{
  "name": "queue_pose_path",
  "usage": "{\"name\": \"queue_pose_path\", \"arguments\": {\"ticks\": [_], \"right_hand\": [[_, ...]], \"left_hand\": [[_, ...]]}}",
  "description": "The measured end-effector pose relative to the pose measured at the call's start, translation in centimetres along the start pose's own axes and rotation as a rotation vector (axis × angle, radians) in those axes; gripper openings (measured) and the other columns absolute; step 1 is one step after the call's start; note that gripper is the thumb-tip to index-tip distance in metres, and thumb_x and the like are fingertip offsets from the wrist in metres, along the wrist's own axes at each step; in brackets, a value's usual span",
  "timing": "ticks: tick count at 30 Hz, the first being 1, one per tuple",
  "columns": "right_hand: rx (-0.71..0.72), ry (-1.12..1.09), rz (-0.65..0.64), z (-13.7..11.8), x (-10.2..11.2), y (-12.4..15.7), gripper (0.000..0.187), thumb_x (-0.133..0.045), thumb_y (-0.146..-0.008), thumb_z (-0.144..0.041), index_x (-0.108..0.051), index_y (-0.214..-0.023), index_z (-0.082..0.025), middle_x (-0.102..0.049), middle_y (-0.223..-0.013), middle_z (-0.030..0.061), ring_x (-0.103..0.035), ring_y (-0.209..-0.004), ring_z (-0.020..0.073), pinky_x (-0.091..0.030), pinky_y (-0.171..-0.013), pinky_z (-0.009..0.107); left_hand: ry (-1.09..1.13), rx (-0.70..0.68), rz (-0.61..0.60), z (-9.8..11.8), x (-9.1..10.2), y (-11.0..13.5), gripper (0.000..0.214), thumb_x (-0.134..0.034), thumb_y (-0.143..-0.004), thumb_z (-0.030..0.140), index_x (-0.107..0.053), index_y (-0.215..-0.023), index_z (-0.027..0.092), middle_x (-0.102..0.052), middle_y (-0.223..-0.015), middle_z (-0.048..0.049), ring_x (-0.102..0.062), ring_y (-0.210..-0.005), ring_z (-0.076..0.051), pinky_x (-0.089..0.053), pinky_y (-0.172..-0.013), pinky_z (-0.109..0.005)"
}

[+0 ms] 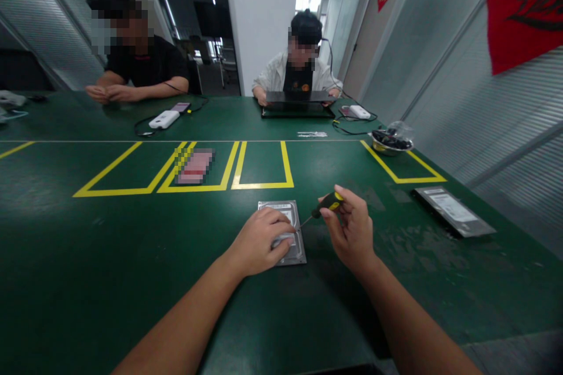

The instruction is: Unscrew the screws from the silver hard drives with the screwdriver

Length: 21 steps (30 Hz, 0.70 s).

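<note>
A silver hard drive (pixel 285 214) lies flat on the green table (pixel 132 258) in front of me. My left hand (pixel 259 240) rests on its near half, fingers curled and pressing it down. My right hand (pixel 349 228) is closed on a small screwdriver (pixel 328 204) with a black and yellow handle. The screwdriver's thin tip points down and left toward the drive's right edge, close to my left fingertips.
A second flat drive in a wrapper (pixel 453 211) lies at the right. A metal bowl (pixel 389 142) with small parts stands beyond it. Yellow tape boxes (pixel 264 184) mark the table's middle. Two people sit across the table, one with a laptop (pixel 297 104).
</note>
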State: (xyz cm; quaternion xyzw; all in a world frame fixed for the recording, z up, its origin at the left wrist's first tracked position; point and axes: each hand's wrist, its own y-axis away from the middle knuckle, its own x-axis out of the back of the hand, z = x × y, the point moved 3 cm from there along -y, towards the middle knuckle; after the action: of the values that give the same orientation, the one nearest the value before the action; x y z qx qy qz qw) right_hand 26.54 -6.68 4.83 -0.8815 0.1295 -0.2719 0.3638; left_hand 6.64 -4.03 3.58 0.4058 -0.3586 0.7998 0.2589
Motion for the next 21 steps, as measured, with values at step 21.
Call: {"name": "queue_pose_path", "arguments": {"ticks": [21], "right_hand": [[-0.04,-0.045,0.037,0.31,0.35,-0.09,0.053,-0.06,-0.088,-0.022,-0.038,-0.136,-0.026,-0.067,-0.109,0.0077,-0.069,-0.093,0.0182,-0.06,-0.079,0.036]], "left_hand": [[-0.046,0.002,-0.011,0.2,0.29,-0.32,0.024,-0.054,-0.088,0.025,-0.067,-0.108,0.026,-0.062,-0.107,-0.0062,-0.052,-0.103,-0.025,-0.041,-0.091,-0.043]]}}
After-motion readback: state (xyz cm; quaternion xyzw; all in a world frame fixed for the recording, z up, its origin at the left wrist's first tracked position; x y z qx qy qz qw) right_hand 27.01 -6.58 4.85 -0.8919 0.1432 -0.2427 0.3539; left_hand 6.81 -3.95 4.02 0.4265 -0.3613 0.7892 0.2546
